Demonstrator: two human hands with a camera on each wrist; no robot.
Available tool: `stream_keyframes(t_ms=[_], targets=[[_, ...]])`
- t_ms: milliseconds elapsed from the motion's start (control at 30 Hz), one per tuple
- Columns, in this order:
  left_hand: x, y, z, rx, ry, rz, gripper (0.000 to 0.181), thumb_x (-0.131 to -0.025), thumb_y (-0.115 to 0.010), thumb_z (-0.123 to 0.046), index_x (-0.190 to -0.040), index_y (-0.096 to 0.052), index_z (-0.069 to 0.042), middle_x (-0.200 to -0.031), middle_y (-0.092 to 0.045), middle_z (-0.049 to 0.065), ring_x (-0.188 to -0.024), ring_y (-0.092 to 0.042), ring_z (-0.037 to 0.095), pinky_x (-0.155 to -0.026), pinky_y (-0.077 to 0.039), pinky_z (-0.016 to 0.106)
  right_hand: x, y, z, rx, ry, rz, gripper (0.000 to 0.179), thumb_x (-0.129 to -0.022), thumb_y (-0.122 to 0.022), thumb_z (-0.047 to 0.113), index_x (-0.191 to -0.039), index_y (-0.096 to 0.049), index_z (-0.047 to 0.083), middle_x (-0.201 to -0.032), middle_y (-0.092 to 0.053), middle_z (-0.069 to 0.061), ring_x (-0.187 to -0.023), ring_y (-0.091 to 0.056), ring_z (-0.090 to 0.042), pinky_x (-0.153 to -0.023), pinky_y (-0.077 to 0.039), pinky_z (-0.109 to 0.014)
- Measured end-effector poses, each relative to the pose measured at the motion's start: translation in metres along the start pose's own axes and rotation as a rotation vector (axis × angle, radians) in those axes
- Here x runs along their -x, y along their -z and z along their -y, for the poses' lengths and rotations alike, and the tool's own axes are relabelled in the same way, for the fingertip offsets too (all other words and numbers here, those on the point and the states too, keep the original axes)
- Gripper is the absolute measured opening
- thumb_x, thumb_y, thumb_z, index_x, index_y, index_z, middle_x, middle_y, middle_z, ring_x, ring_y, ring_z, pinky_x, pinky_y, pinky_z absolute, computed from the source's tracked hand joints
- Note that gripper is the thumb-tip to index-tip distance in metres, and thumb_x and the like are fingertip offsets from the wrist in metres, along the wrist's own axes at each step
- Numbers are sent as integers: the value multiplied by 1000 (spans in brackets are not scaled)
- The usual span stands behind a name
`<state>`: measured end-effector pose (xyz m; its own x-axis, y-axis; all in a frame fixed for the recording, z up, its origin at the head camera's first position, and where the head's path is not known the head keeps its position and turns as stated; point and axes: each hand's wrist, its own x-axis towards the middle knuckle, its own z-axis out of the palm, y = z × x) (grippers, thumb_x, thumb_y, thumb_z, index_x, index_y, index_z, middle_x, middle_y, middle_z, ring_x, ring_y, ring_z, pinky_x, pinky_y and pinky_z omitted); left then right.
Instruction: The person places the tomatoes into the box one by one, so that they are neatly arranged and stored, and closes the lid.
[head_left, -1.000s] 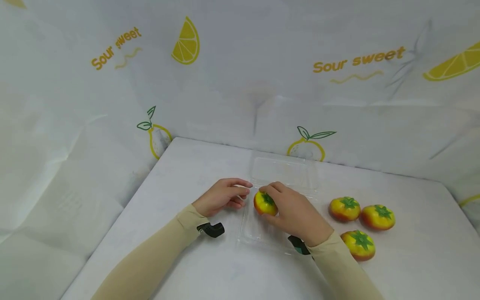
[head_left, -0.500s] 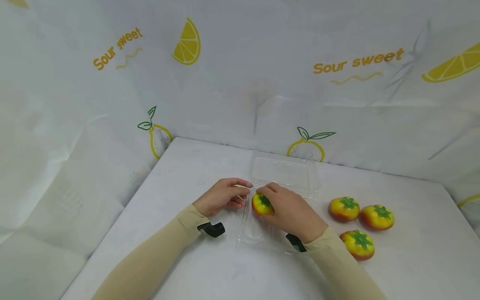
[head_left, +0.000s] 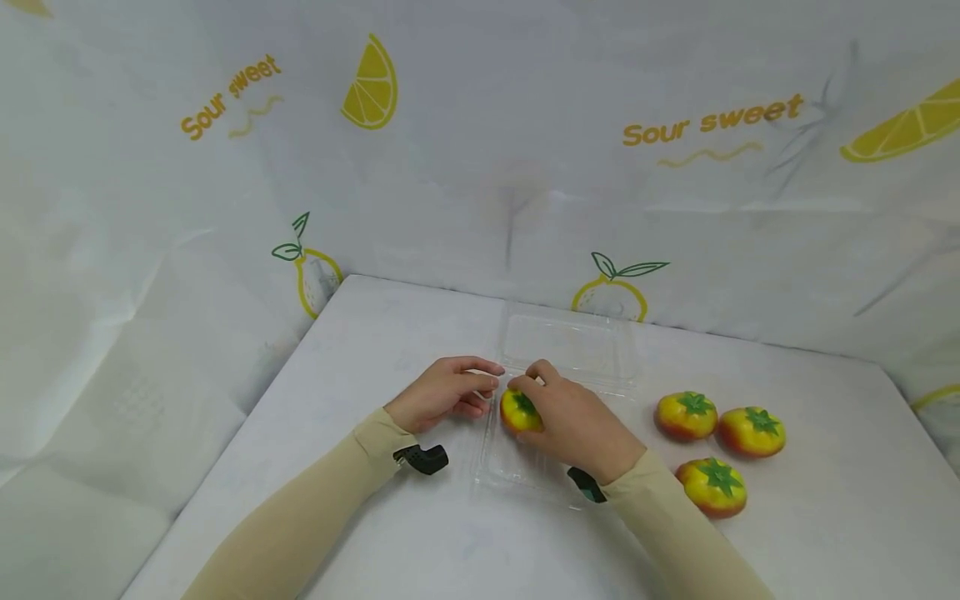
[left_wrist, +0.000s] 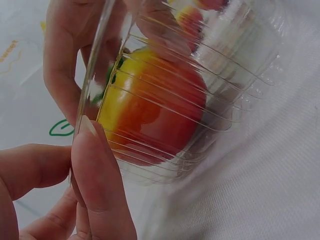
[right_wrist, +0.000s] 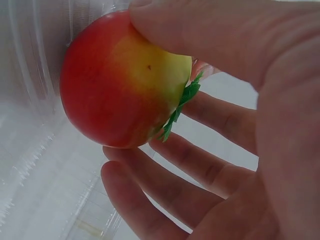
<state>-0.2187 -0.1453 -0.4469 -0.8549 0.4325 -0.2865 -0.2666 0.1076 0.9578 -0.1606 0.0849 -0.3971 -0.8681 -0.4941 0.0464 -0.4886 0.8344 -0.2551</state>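
Observation:
My right hand (head_left: 581,421) grips a red-and-yellow tomato (head_left: 517,412) with a green leafy top, thumb on one side and fingers on the other. The tomato sits inside the base of a clear plastic clamshell box (head_left: 517,473), near its left wall. Through the ribbed wall, the left wrist view shows the tomato (left_wrist: 155,105) close behind the plastic. My left hand (head_left: 450,392) pinches the box's left rim between thumb (left_wrist: 97,165) and fingers. In the right wrist view the tomato (right_wrist: 110,85) lies on its side to the camera, its leaves toward the palm.
The box's clear lid (head_left: 566,343) lies folded back toward the wall. Three more tomatoes rest on the white table right of the box: one at the back (head_left: 686,415), one farther right (head_left: 752,432), one nearer (head_left: 712,487). A printed cloth wall (head_left: 450,167) stands behind.
My right hand has shifted slightly left with the tomato, bringing it closer to the box's left wall. The left hand stays in place at the rim.

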Motion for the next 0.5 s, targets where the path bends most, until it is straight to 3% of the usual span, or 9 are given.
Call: stream_keyframes(t_ms=[233, 500], targets=[[0, -2, 0, -8, -1, -1, 39, -103, -73, -24, -139, -71, -11, -102, -66, 5, -78, -68, 15, -75, -63, 25, 1, 1, -2, -14, -11, 16, 53, -91, -89, 33, -137, -69, 17, -128, -59, -5, -86, -65, -20, -89, -64, -40], [-2, -1, 1, 4, 22, -12, 39, -102, -74, -26, -139, -72, -12, -99, -67, 5, -77, -69, 16, -75, -63, 26, 7, 9, -5, -64, -36, 45, 58, -90, -90, 34, -142, -67, 20, -136, -62, -3, -101, -69, -21, -97, -63, -44]])
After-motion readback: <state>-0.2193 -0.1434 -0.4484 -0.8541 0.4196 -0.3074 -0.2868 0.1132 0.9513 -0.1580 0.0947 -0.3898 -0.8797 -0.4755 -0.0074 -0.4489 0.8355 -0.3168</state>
